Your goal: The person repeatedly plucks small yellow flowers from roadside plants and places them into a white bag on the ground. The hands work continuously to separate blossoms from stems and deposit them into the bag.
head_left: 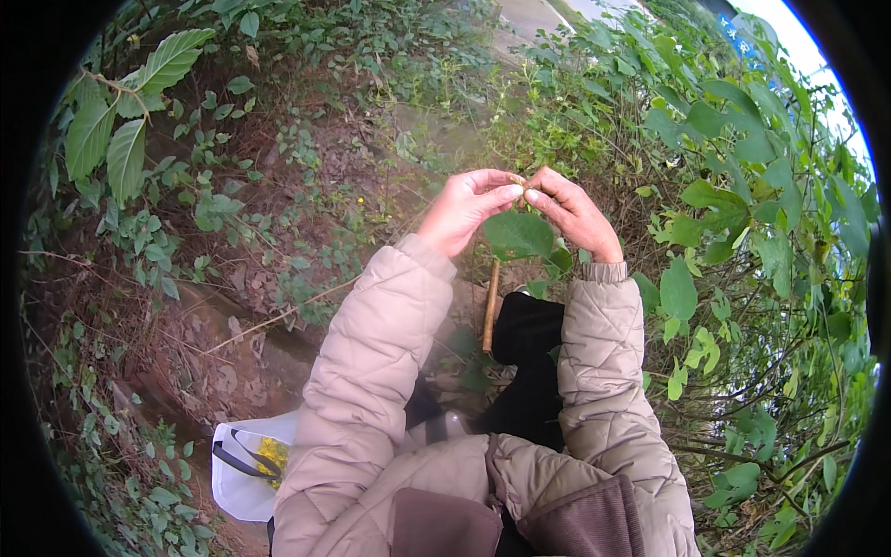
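Note:
Both hands meet at the fingertips in front of me, over the slope. My left hand (473, 205) pinches a thin green plant stem (518, 182) between thumb and index finger. From the right, my right hand (574, 212) pinches the same small spot, its thumb beside the left thumb. A broad green leaf (518, 235) hangs just below the fingers, with smaller leaves near it; whether it joins the pinched stem is hard to tell. Below the leaf shows a wooden handle (491, 306), whose upper end is hidden.
A white bag (240, 480) with dark handles and yellow flowers (273, 456) inside stands at lower left. Dense leafy vines (731, 278) rise on the right. A leafy branch (115, 87) juts in at upper left. Dry leaves and a long thin twig (278, 317) cover the bank.

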Demonstrator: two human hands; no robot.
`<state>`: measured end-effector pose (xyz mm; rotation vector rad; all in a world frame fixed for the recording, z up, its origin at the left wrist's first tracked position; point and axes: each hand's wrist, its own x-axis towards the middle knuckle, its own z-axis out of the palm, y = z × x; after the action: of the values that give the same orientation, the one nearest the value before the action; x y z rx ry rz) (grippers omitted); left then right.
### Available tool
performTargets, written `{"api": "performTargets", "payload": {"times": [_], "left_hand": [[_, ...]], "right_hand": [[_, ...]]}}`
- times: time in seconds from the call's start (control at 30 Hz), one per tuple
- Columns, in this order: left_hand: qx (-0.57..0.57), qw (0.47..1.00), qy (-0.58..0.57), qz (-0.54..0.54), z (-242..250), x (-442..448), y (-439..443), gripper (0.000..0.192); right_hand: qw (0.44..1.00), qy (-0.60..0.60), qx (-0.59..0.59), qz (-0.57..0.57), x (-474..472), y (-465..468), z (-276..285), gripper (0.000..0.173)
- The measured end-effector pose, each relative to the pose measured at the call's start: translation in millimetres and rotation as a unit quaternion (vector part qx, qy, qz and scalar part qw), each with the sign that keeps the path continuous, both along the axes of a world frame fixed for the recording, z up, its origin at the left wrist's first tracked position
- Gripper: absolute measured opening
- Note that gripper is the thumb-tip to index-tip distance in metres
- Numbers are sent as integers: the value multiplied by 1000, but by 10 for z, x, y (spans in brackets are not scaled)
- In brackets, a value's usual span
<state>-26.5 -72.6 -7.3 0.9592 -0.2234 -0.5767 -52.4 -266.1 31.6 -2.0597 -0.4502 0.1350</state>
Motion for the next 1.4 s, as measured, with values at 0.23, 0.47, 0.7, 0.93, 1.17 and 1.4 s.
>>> {"api": "performTargets", "payload": {"times": [0.23, 0.47, 0.7, 0.93, 1.17, 1.4], "left_hand": [[78, 996, -22, 23, -2, 8, -15, 21], [65, 998, 19, 18, -60, 8, -10, 16], [5, 995, 96, 10, -175, 32, -11, 16], [-56, 985, 147, 72, -369, 283, 74, 19], [-46, 983, 140, 106, -599, 377, -126, 17], [-13, 990, 79, 116, -495, 366, -263, 16]], "right_hand": [[998, -26, -58, 13, 4, 7, -12, 20], [997, -15, -67, 24, 6, -6, -4, 21], [993, -32, -109, 35, 23, -15, -27, 24], [996, -6, -75, 49, -32, -59, 72, 22], [994, 3, -58, 95, -87, -23, 185, 20], [986, 58, -154, 0, -115, 2, 208, 25]]}}
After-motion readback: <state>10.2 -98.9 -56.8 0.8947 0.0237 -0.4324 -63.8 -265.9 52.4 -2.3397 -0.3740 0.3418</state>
